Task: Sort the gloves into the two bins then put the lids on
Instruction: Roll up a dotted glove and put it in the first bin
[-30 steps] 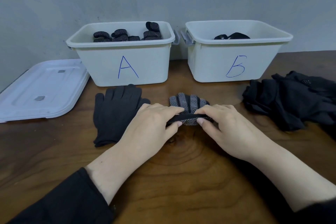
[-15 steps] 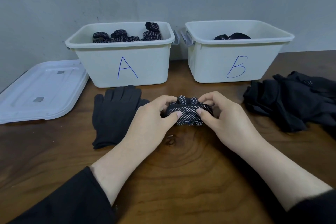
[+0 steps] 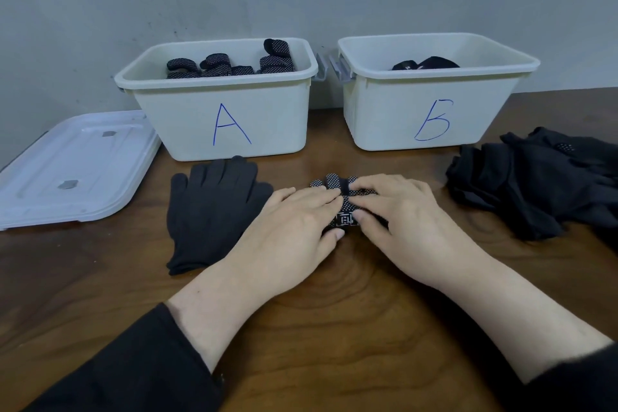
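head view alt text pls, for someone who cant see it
Both hands, left hand and right hand, press a folded dotted glove on a wooden table. Behind stand bin A holding dotted gloves and bin B; a plain glove lies left.

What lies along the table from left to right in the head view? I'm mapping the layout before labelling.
White lid → plain black glove → left hand → dotted glove → right hand → pile of black gloves.
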`<state>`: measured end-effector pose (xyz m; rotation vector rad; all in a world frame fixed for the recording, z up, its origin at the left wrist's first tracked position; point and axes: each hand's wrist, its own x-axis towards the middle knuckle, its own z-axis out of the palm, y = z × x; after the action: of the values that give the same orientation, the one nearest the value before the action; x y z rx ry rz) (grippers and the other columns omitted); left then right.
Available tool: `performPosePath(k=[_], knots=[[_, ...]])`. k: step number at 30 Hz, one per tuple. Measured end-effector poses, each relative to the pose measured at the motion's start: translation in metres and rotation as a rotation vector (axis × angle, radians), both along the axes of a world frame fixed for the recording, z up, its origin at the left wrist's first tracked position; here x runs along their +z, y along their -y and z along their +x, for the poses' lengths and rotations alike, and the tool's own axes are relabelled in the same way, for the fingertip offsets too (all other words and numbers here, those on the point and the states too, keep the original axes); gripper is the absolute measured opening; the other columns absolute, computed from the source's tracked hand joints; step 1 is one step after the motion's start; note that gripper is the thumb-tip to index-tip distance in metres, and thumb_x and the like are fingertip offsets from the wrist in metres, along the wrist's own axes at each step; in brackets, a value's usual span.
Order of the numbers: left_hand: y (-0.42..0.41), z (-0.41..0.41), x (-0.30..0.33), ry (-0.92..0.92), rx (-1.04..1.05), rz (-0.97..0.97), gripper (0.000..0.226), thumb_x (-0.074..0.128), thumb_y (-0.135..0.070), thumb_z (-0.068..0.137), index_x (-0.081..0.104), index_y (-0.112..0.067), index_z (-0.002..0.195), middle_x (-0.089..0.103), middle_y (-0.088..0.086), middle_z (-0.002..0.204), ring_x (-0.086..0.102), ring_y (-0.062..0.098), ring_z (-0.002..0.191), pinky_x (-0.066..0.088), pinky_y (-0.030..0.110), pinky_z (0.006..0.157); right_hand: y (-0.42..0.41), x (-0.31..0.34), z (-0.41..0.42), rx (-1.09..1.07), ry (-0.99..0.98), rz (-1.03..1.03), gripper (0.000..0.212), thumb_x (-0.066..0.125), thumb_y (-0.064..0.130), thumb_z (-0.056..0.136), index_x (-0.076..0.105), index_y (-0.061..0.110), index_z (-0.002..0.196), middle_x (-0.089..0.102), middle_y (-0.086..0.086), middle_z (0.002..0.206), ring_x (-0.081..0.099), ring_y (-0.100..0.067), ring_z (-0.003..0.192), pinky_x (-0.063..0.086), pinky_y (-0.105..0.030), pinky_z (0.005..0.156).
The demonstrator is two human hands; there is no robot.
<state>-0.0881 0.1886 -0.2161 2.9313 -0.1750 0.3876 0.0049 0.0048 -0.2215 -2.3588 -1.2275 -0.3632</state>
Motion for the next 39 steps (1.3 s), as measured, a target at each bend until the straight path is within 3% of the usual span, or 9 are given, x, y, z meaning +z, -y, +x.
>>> performPosePath(k=[5, 11, 18, 21, 24, 28, 32, 34, 39], knots=[[-0.002, -0.001, 0.001, -0.040, 0.045, 0.006, 0.056, 0.040, -0.045, 0.104, 0.030, -0.026, 0.155, 0.025, -0.014, 0.162, 0.016, 0.001, 0.149, 0.006, 0.032, 0.122, 0.008, 0.002, 0.006, 0.093, -0.086, -0.080, 0.050, 0.074, 0.033, 0.090, 0.060, 0.026, 0.138, 0.059, 0.014, 0.141, 0.049, -0.002, 0.134, 0.029, -0.041, 0.118], [-0.003, -0.001, -0.001, -0.026, 0.095, -0.018, 0.058, 0.043, -0.047, 0.102, 0.030, -0.027, 0.155, 0.029, -0.016, 0.160, 0.021, 0.002, 0.148, 0.009, 0.032, 0.120, 0.010, 0.007, 0.016, 0.125, -0.206, -0.040, 0.047, 0.073, 0.026, 0.092, 0.062, 0.026, 0.137, 0.061, 0.017, 0.136, 0.049, 0.005, 0.129, 0.036, -0.032, 0.116], [-0.012, -0.002, 0.003, 0.044, 0.145, -0.099, 0.049, 0.059, -0.042, 0.095, 0.052, -0.029, 0.142, 0.058, -0.013, 0.137, 0.046, 0.011, 0.129, 0.027, 0.030, 0.107, 0.012, 0.013, 0.005, 0.049, -0.285, 0.041, 0.029, 0.066, 0.023, 0.097, 0.066, 0.035, 0.124, 0.067, 0.024, 0.103, 0.059, 0.009, 0.094, 0.041, -0.008, 0.080], [-0.009, -0.005, 0.008, 0.067, 0.133, -0.144, 0.044, 0.058, -0.040, 0.097, 0.053, -0.030, 0.140, 0.061, -0.013, 0.130, 0.048, 0.010, 0.123, 0.031, 0.031, 0.107, 0.015, 0.015, 0.004, 0.045, -0.327, 0.042, 0.026, 0.065, 0.027, 0.097, 0.064, 0.041, 0.120, 0.067, 0.025, 0.099, 0.061, 0.004, 0.091, 0.044, -0.014, 0.077], [-0.005, -0.009, 0.012, 0.085, 0.129, -0.163, 0.040, 0.054, -0.039, 0.099, 0.051, -0.032, 0.139, 0.064, -0.013, 0.122, 0.051, 0.010, 0.114, 0.036, 0.032, 0.104, 0.017, 0.019, 0.003, 0.058, -0.394, 0.073, 0.027, 0.065, 0.027, 0.098, 0.060, 0.041, 0.121, 0.070, 0.026, 0.106, 0.065, -0.002, 0.096, 0.050, -0.025, 0.088], [-0.003, -0.011, 0.016, 0.096, 0.143, -0.277, 0.035, 0.050, -0.039, 0.101, 0.051, -0.033, 0.135, 0.064, -0.014, 0.118, 0.053, 0.008, 0.108, 0.041, 0.031, 0.101, 0.019, 0.025, -0.002, 0.104, -0.451, 0.115, 0.024, 0.061, 0.022, 0.099, 0.057, 0.041, 0.114, 0.070, 0.026, 0.104, 0.064, -0.004, 0.092, 0.048, -0.020, 0.083], [-0.004, -0.008, 0.010, 0.060, 0.168, -0.371, 0.033, 0.049, -0.042, 0.101, 0.051, -0.035, 0.133, 0.063, -0.016, 0.123, 0.055, 0.007, 0.113, 0.043, 0.034, 0.103, 0.017, 0.023, -0.003, 0.072, -0.387, 0.141, 0.021, 0.063, 0.021, 0.098, 0.064, 0.039, 0.109, 0.065, 0.025, 0.099, 0.060, -0.002, 0.094, 0.044, -0.012, 0.077], [-0.005, -0.004, 0.008, 0.085, 0.195, -0.365, 0.034, 0.050, -0.041, 0.100, 0.052, -0.034, 0.133, 0.061, -0.015, 0.125, 0.054, 0.007, 0.115, 0.042, 0.034, 0.104, 0.014, 0.021, 0.000, 0.036, -0.354, 0.147, 0.020, 0.063, 0.021, 0.098, 0.068, 0.035, 0.110, 0.065, 0.025, 0.102, 0.059, 0.001, 0.102, 0.042, -0.011, 0.085], [-0.006, 0.000, 0.009, 0.100, 0.171, -0.146, 0.047, 0.052, -0.042, 0.099, 0.048, -0.031, 0.145, 0.046, -0.011, 0.143, 0.040, 0.011, 0.132, 0.029, 0.035, 0.108, 0.010, 0.014, 0.010, -0.024, -0.336, 0.069, 0.025, 0.052, 0.030, 0.102, 0.072, 0.033, 0.118, 0.064, 0.023, 0.111, 0.056, -0.001, 0.111, 0.044, -0.025, 0.099]])
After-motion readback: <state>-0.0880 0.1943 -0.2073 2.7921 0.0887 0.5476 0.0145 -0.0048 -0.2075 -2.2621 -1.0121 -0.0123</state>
